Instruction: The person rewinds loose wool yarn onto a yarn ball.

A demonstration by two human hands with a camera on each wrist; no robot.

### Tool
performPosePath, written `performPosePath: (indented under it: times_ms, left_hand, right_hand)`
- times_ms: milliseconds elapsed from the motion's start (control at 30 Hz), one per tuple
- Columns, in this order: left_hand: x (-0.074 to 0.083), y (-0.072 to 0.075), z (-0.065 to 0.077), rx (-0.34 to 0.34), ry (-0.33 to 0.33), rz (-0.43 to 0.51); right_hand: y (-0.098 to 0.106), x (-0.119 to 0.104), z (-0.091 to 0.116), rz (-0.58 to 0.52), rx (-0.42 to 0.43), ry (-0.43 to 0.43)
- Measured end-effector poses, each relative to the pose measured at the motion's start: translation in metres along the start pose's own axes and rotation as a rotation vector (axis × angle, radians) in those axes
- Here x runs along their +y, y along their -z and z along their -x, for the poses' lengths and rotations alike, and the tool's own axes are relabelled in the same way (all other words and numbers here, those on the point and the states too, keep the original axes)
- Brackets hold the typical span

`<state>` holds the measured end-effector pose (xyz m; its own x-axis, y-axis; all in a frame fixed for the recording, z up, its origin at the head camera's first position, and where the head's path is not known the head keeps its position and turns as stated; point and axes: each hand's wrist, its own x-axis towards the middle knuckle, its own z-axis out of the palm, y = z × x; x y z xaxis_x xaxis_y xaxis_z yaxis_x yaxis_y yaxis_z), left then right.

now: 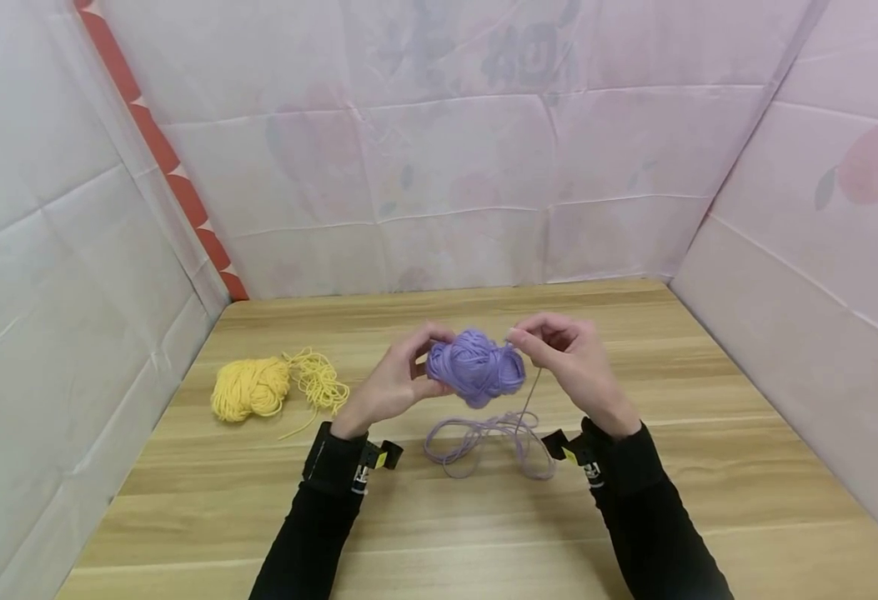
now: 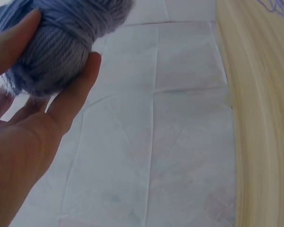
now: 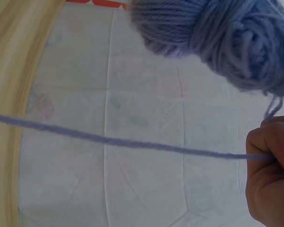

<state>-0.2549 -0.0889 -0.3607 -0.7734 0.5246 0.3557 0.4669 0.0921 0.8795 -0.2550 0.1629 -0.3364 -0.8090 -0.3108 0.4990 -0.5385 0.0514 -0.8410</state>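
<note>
A purple ball of yarn [image 1: 476, 367] is held above the table by my left hand [image 1: 397, 379], thumb and fingers around its left end. In the left wrist view the thumb and fingertips press into the yarn ball [image 2: 61, 52]. My right hand [image 1: 577, 362] is at the ball's right end and pinches the purple strand. From those fingers the strand [image 3: 132, 143] runs taut in the right wrist view, and in the head view it drops to loose purple loops [image 1: 476, 437] on the table. The right fingertips are partly hidden in the right wrist view.
A yellow ball of yarn [image 1: 251, 389] lies at the left of the wooden table [image 1: 439, 533], with a tangle of loose yellow yarn [image 1: 318, 383] beside it. White printed sheets [image 1: 439, 167] stand around the back and sides.
</note>
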Motion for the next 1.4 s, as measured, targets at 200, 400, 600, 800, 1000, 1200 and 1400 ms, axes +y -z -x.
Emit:
performPosePath:
  times_ms: [200,400,600,800,1000,1200,1400]
  left_hand:
    - [0.002,0.001,0.002,-0.048,-0.05,0.092]
    - [0.008,0.003,0.006,-0.036,-0.073,0.217]
    - [0.011,0.004,0.007,0.07,-0.056,0.239]
    - [0.014,0.005,0.008,0.167,-0.021,0.332]
    - [0.017,0.005,0.005,0.324,-0.065,0.372]
    - [0.014,0.006,0.001,0.544,-0.063,0.31]
    - [0.003,0.008,-0.001,0.648,-0.032,0.118]
  right_hand:
    - [-0.007,0.007,-0.005,-0.067,-0.028,-0.055]
    - [-0.018,0.018,-0.007,-0.143,-0.047,-0.114]
    - [-0.032,0.029,-0.008,-0.212,-0.073,-0.224]
    - [-0.041,0.037,-0.009,-0.251,-0.11,-0.306]
    - [-0.049,0.041,-0.01,-0.146,-0.211,-0.257]
    - [-0.053,0.038,-0.01,0.038,-0.247,-0.168]
    - [-0.048,0.023,-0.004,0.081,-0.259,-0.136]
